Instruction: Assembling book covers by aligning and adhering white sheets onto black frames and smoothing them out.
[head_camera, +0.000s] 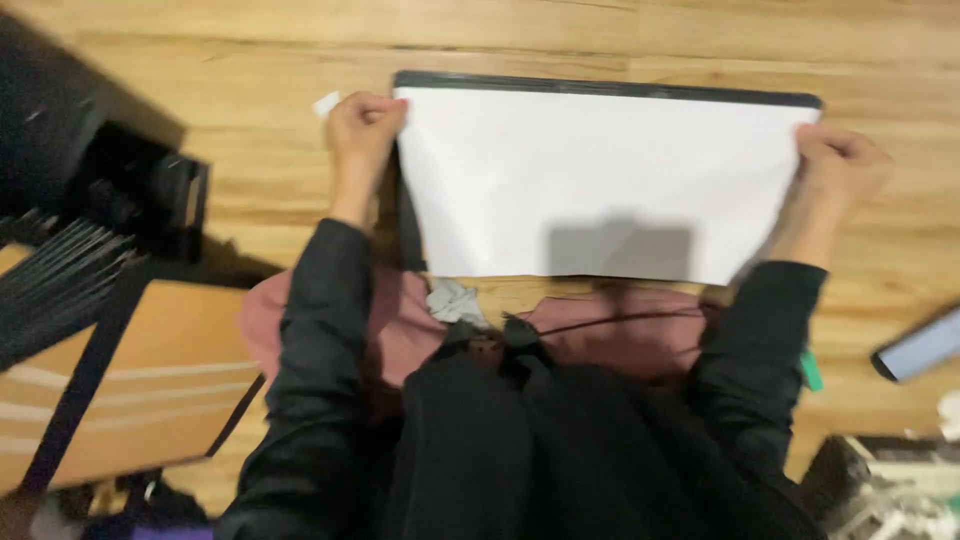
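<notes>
Person crouched over a wooden floor (600, 35), black sleeves, pink garment at the lap. Picture is blurred with motion.

Left hand (362, 125): fingers curled together, pinched on the upper left corner of a large white sheet (600, 175). Right hand (838, 160): fingers folded tight on the sheet's upper right corner. The sheet spans flat between the two sets of fingers and hangs down toward the lap from them.

Just beyond both sets of fingertips, a thin dark frame edge (600, 88) shows along the sheet's far side; the sheet appears to lie over it, though the blur makes contact hard to judge.

A small white scrap (326, 103) lies on the floor just outside the left fingers. Below the left hand, well apart from the fingers, a crumpled grey bit (455, 300) sits at the lap.

Well out past the left fingers: a black rack with thin rods (70, 260) and a tan board with black straps (150, 380). Well below the right fingers: a phone (920, 345), screen lit, on the floor.
</notes>
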